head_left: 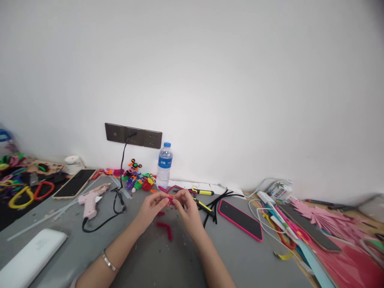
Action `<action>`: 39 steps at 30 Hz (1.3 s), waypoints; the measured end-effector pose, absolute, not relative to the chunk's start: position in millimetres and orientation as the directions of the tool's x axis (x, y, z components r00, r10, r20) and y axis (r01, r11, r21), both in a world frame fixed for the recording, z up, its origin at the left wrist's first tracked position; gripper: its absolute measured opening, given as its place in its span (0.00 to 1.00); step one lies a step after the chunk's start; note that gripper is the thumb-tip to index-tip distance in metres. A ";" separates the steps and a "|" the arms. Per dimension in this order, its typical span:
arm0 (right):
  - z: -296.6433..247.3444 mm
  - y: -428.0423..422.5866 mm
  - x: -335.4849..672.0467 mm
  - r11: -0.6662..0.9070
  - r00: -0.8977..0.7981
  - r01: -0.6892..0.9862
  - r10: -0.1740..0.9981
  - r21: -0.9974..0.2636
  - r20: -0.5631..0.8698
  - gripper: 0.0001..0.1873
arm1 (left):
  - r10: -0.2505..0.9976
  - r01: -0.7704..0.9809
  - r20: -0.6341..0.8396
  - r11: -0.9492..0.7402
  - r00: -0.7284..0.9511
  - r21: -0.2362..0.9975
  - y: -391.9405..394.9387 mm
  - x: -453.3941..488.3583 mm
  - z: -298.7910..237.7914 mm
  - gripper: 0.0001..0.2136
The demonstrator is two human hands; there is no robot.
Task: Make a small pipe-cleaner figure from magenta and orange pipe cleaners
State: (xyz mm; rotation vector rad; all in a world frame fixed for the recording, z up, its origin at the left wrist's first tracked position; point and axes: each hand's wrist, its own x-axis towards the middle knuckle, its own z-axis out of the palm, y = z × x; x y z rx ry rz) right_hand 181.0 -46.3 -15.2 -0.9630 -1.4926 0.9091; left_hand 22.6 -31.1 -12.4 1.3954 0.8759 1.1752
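Note:
My left hand (151, 208) and my right hand (187, 210) meet above the grey table (156, 260), fingertips pinched together on a small pink and orange pipe-cleaner piece (170, 199). Both hands are closed on it. A bent red pipe cleaner (166, 228) lies on the table just below the hands, with a smaller red bit (161, 213) beside it. My left wrist wears a silver bracelet (108, 262).
A pink glue gun (91, 199) with a black cord lies to the left, near a phone (74, 183) and a white box (30, 256). A water bottle (165, 164) and colourful pipe-cleaner figures (139, 178) stand by the wall. To the right lie a pink-cased phone (240, 219), black strips and cables.

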 end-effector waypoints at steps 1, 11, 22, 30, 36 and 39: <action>-15.1 -46.2 181.8 0.390 -0.087 0.139 0.920 -0.910 0.381 0.03 | 0.953 -0.086 0.168 -0.151 0.252 0.985 -31.6 23.0 -11.9 0.15; -16.8 -45.5 185.4 0.467 -0.110 0.350 0.882 -0.812 0.459 0.02 | 0.929 -0.065 0.221 -0.211 0.296 0.975 -28.0 23.1 -19.9 0.11; -15.1 -47.2 184.3 0.474 -0.145 0.352 0.880 -0.807 0.453 0.05 | 0.937 -0.008 0.245 -0.251 0.249 0.968 -28.0 22.8 -21.2 0.09; -11.4 -49.7 181.7 0.489 -0.136 0.306 0.872 -0.817 0.471 0.05 | 0.941 -0.071 0.253 -0.243 0.225 0.967 -28.0 23.9 -18.7 0.08; -9.4 -50.0 180.5 0.478 -0.123 0.240 0.878 -0.845 0.462 0.03 | 0.941 -0.067 0.270 -0.262 0.203 0.963 -30.0 23.1 -12.1 0.07; -10.1 -48.3 180.0 0.466 -0.101 0.239 0.884 -0.852 0.456 0.03 | 0.940 -0.068 0.273 -0.265 0.204 0.962 -31.5 23.8 -10.6 0.06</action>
